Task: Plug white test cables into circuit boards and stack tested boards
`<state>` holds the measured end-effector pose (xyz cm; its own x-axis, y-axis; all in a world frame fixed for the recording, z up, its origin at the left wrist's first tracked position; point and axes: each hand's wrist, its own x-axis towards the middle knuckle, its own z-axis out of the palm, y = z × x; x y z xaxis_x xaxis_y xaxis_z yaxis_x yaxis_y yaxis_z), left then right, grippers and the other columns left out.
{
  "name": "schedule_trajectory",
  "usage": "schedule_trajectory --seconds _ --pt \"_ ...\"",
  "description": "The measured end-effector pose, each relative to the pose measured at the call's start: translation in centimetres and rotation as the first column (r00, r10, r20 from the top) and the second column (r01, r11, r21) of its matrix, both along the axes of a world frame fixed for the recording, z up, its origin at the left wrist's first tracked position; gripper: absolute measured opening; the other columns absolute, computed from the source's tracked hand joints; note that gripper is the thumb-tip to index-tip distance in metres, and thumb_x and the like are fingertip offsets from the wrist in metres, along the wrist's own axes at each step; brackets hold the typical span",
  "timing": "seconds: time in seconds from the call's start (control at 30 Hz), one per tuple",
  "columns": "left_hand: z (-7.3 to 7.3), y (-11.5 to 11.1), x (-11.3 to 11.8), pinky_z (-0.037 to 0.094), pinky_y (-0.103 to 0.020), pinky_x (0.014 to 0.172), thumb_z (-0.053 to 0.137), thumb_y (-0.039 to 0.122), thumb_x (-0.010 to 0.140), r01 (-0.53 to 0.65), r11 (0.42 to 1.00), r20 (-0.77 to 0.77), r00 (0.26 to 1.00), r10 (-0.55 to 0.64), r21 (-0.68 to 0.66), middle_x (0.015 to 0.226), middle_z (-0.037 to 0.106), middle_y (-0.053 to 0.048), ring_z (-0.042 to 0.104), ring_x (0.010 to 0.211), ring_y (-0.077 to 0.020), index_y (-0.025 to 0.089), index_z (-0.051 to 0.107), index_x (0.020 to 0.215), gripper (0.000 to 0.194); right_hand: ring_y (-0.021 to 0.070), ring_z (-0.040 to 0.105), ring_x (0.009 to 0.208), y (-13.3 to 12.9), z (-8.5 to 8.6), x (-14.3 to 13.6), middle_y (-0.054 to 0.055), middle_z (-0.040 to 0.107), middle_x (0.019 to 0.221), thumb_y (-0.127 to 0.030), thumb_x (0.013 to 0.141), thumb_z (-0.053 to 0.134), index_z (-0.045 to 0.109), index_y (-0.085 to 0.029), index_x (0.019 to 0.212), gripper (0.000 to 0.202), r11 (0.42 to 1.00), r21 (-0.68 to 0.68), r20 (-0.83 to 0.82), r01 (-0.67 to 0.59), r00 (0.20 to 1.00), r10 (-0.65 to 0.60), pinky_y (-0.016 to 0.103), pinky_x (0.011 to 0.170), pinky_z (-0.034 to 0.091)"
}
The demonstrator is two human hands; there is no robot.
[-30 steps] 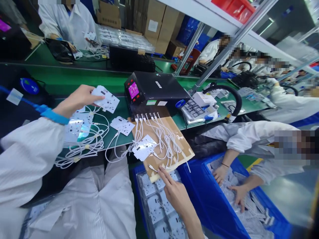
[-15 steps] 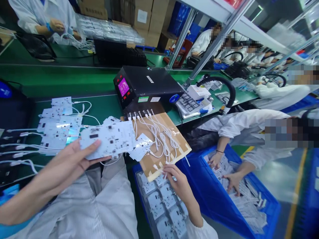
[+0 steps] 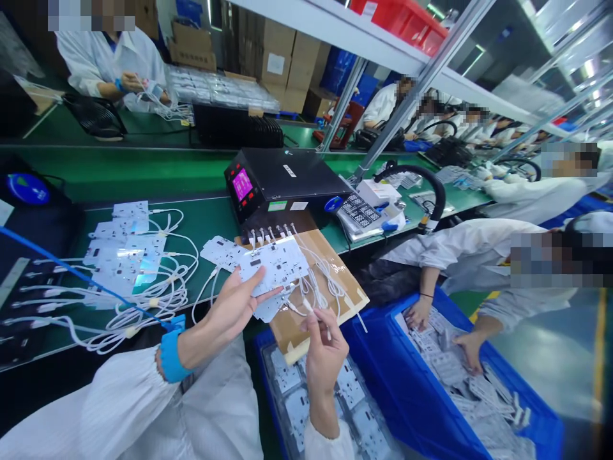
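A white circuit board (image 3: 275,263) is gripped at its left edge by my left hand (image 3: 228,312), above the near side of the tan cardboard sheet (image 3: 342,271). My right hand (image 3: 325,348) pinches the plug end of a white cable (image 3: 307,305) just below the board's right corner, apart from it as far as I can see. Several white cables run over the cardboard from the front sockets of a black tester box (image 3: 292,179) with a lit pink screen. More circuit boards (image 3: 125,255) lie on the green bench to the left, with white cables at them.
Below my right hand, a blue bin (image 3: 282,409) holds boards in trays. A co-worker's hands (image 3: 467,351) reach into a larger blue bin (image 3: 397,377) of white parts. A metal post (image 3: 383,131) rises behind the tester. A blue cord (image 3: 71,268) leads to my left wristband.
The board in my left hand has moved right, over the cardboard's cables. My right hand has turned upward and brought a cable plug close to the board. The camera view has shifted.
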<state>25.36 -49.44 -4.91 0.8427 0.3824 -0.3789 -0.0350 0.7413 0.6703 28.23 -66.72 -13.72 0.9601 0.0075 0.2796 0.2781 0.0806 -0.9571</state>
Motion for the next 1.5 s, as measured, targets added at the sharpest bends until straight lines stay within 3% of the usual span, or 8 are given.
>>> schedule_trajectory --seconds 0.2,0.57,0.93,1.17,1.33,1.43,1.5 --pt "0.3 -0.5 0.5 0.057 -0.055 0.111 0.068 0.019 0.097 0.039 0.999 -0.013 0.999 -0.038 0.01 0.146 0.065 -0.011 0.065 0.133 -0.0285 0.023 0.055 0.143 0.048 0.0124 0.065 0.074 0.1 0.3 0.3 0.002 0.063 0.092 -0.018 0.094 0.073 0.078 -0.023 0.107 0.014 0.989 -0.147 0.201 -0.026 0.978 0.056 0.024 0.061 0.051" --pt "0.7 -0.6 0.6 0.054 -0.055 0.115 0.066 0.017 0.097 0.039 0.999 -0.016 0.999 -0.038 0.033 0.148 0.063 -0.009 0.064 0.133 -0.0277 0.024 0.056 0.142 0.046 0.0132 0.066 0.075 0.5 -0.1 0.7 0.003 0.064 0.095 -0.019 0.095 0.073 0.077 -0.022 0.107 0.014 0.985 -0.171 0.238 0.037 0.971 0.005 0.026 0.062 0.054" --pt "-1.7 -2.2 0.6 0.057 -0.051 0.112 0.08 0.037 0.088 -0.047 0.992 0.081 0.996 0.037 0.121 0.152 0.06 -0.008 0.06 0.138 -0.0299 0.028 0.053 0.143 0.062 0.0113 0.064 0.063 1.6 -0.8 -0.2 0.004 0.063 0.095 -0.017 0.093 0.075 0.08 -0.025 0.111 0.02 0.975 -0.136 0.274 0.177 0.952 -0.134 0.027 0.055 0.057" --pt "-2.2 -2.5 0.8 0.06 -0.047 0.105 0.078 0.04 0.089 -0.077 0.967 0.102 0.993 0.054 0.243 0.155 0.056 -0.011 0.06 0.138 -0.0299 0.028 0.048 0.144 0.064 0.0078 0.058 0.051 2.4 -0.9 -0.3 0.004 0.064 0.093 -0.026 0.094 0.075 0.081 -0.021 0.106 0.014 0.984 -0.084 0.144 0.157 0.979 -0.144 0.025 0.045 0.051" --pt "-2.7 -1.7 1.2 0.053 -0.048 0.114 0.077 0.044 0.089 -0.1 0.926 0.079 0.994 0.076 0.365 0.146 0.063 -0.011 0.064 0.131 -0.0278 0.025 0.051 0.138 0.058 0.0084 0.059 0.047 1.6 0.4 0.1 0.008 0.067 0.107 -0.043 0.089 0.079 0.076 -0.017 0.104 0.03 0.995 -0.075 -0.159 -0.072 0.986 0.059 0.024 0.035 0.046" --pt "-3.3 -1.3 1.1 0.045 -0.044 0.12 0.075 0.047 0.091 -0.155 0.857 0.056 0.988 0.147 0.491 0.139 0.068 -0.01 0.063 0.133 -0.0258 0.023 0.058 0.129 0.049 0.0063 0.053 0.046 -0.1 1.1 0.2 0.006 0.066 0.112 -0.047 0.082 0.085 0.065 -0.022 0.116 0.046 0.988 0.059 -0.312 -0.144 0.937 0.155 0.022 0.032 0.041" --pt "-3.5 -1.3 0.8 0.043 -0.041 0.121 0.073 0.047 0.092 -0.184 0.818 0.061 0.982 0.18 0.545 0.141 0.067 -0.008 0.061 0.134 -0.0244 0.024 0.06 0.128 0.045 0.0045 0.039 0.043 -1.3 1.5 0.3 -0.003 0.058 0.091 -0.056 0.086 0.078 0.057 -0.026 0.108 0.042 0.965 0.251 -0.297 -0.081 0.942 0.157 0.02 0.031 0.032"
